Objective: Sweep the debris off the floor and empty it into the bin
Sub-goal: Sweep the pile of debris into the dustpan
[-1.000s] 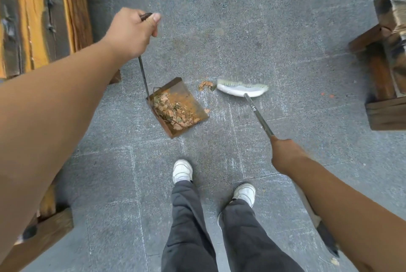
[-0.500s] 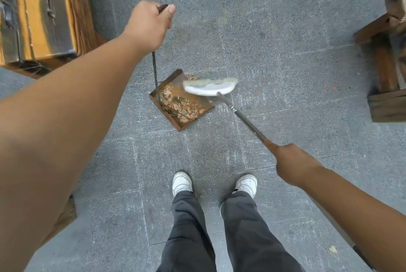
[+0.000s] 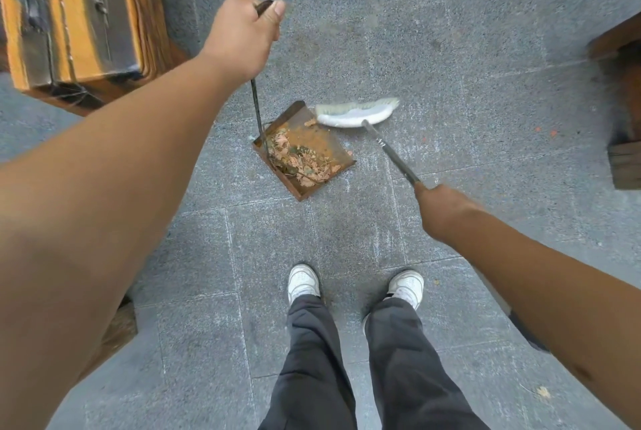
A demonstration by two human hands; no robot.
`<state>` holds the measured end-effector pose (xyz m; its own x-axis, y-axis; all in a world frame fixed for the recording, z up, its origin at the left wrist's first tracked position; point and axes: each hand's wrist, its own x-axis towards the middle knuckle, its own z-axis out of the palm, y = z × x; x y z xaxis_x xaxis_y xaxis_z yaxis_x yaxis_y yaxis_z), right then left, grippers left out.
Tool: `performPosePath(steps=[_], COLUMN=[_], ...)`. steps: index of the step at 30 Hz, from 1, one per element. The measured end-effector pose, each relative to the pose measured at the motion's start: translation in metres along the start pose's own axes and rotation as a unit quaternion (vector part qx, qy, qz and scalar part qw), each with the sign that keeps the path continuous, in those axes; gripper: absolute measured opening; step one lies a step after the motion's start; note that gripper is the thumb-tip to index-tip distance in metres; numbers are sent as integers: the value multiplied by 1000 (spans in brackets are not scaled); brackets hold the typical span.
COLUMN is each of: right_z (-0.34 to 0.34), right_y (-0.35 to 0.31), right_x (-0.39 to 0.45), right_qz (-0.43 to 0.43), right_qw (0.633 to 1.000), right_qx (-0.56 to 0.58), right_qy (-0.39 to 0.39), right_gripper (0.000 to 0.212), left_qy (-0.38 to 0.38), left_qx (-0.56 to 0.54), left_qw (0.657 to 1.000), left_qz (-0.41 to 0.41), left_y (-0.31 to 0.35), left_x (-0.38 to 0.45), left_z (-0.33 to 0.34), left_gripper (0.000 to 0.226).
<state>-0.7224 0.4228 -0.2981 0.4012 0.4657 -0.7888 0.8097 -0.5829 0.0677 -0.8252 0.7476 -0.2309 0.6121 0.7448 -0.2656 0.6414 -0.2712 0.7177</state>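
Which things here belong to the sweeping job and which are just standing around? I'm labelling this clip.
In the job: left hand on the dustpan handle; right hand on the broom; debris in the pan; orange bits on the floor.

Standing around: wooden bench, wooden furniture at right.

A rust-brown dustpan (image 3: 314,138) held pinkish-tan debris (image 3: 298,158) beside a white broom head (image 3: 353,115) on speckled grey floor (image 3: 451,30).
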Motion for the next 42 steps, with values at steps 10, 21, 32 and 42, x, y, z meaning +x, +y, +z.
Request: performPosePath(steps=[10, 21, 32, 42], right_z=[11, 17, 39, 48], right_y=[21, 5, 13, 27], right_x=[-60, -31, -96, -110], right_qz=[-10, 42, -7, 61], right_qw=[998, 998, 982, 977], right_qx=[53, 40, 180, 203], right_qy=[-36, -27, -58, -34], right_gripper=[77, 61, 73, 67], left_qy=[-11, -21, 4, -32], left_qx=[0, -2, -2, 22], left_qw=[1000, 1000, 1000, 998], left_qz=[4, 19, 25, 57], left_y=[3, -11, -10, -29], left_x=[-9, -27, -29, -49], left_z=[-6, -8, -28, -53], left_gripper=[41, 41, 42, 40])
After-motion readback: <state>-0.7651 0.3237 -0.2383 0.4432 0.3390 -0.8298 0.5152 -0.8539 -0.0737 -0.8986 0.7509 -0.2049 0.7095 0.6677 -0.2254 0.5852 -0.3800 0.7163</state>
